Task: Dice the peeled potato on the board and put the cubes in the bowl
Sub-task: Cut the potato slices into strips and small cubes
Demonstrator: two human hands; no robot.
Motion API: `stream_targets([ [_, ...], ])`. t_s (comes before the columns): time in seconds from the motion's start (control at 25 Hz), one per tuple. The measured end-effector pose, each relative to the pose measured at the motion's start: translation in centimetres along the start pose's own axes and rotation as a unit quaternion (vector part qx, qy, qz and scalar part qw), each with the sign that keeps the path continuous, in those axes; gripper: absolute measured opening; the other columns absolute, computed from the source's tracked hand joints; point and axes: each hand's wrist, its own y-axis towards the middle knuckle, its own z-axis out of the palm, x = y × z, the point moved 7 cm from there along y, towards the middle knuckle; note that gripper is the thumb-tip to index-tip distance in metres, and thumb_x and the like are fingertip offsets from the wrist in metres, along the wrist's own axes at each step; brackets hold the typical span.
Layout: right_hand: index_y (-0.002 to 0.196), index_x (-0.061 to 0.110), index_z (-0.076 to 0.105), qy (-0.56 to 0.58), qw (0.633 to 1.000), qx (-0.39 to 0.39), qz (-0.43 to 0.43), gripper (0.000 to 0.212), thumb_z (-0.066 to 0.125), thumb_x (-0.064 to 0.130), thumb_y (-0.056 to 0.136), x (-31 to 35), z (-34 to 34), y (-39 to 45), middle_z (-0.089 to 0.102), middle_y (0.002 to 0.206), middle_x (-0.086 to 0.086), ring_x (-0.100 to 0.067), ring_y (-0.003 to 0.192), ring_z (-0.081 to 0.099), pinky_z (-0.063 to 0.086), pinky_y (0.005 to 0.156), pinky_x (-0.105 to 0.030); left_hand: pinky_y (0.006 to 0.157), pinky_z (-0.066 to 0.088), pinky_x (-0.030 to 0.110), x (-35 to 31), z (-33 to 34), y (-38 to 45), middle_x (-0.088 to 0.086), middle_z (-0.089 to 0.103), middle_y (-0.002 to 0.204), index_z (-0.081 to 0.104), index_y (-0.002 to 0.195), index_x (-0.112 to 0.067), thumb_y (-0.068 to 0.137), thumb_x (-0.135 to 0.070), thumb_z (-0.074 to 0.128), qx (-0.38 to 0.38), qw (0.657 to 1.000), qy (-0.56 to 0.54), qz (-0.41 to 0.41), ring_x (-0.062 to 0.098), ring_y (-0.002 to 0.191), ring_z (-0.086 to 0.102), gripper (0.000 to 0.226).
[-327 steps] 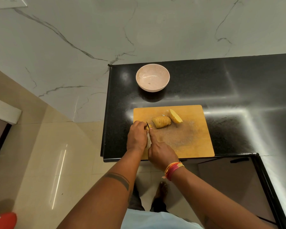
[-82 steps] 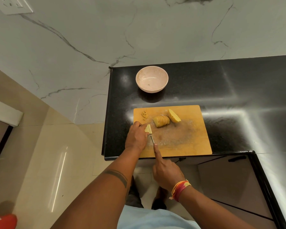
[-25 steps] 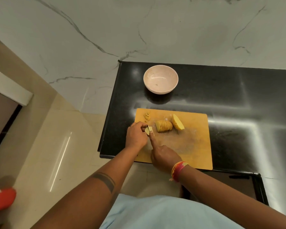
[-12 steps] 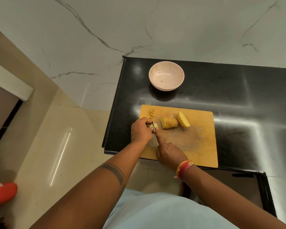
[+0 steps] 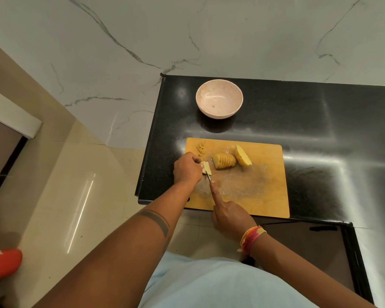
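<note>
left hand (image 5: 187, 168) pinches potato slices (image 5: 206, 167) on cutting board (image 5: 265, 192); right hand (image 5: 228, 215) grips knife (image 5: 209, 177), forefinger along blade; sliced potato half (image 5: 223, 160), uncut half (image 5: 243, 155) beside; few cubes (image 5: 201, 148) at board corner; bowl (image 5: 219, 104) behind

Veined marble wall (image 5: 231, 36), black counter (image 5: 320, 121), glossy beige floor (image 5: 60, 196).

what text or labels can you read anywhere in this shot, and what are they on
None can be read.
The red object at the lower left edge carries a small white label, too blurred to read.
The bowl, the cutting board, the countertop and the marble wall show no lettering.
</note>
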Motion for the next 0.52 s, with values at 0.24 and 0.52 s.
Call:
stream_targets([
  [0.24, 0.157, 0.032, -0.024, 0.02, 1.0, 0.014, 0.003, 0.083, 0.039, 0.025, 0.103, 0.1, -0.2, -0.7, 0.058, 0.067, -0.006, -0.025, 0.053, 0.057, 0.053, 0.053, -0.044, 0.062, 0.042, 0.024, 0.4, -0.3, -0.4, -0.004, 0.068, 0.097, 0.068, 0.094, -0.024, 0.089, -0.029, 0.077, 0.004, 1.0, 0.008, -0.008, 0.012, 0.087, 0.062, 0.01],
  [0.52, 0.158, 0.03, -0.021, 0.035, 0.999, 0.025, 0.005, 0.08, 0.038, 0.026, 0.104, 0.0, -0.3, -1.0, 0.059, 0.068, -0.007, -0.026, 0.055, 0.058, 0.05, 0.053, -0.043, 0.063, 0.041, 0.023, 0.3, -0.2, -0.5, -0.002, 0.07, 0.1, 0.071, 0.099, -0.023, 0.091, -0.027, 0.075, -0.005, 1.0, 0.014, -0.012, 0.013, 0.091, 0.063, 0.009],
])
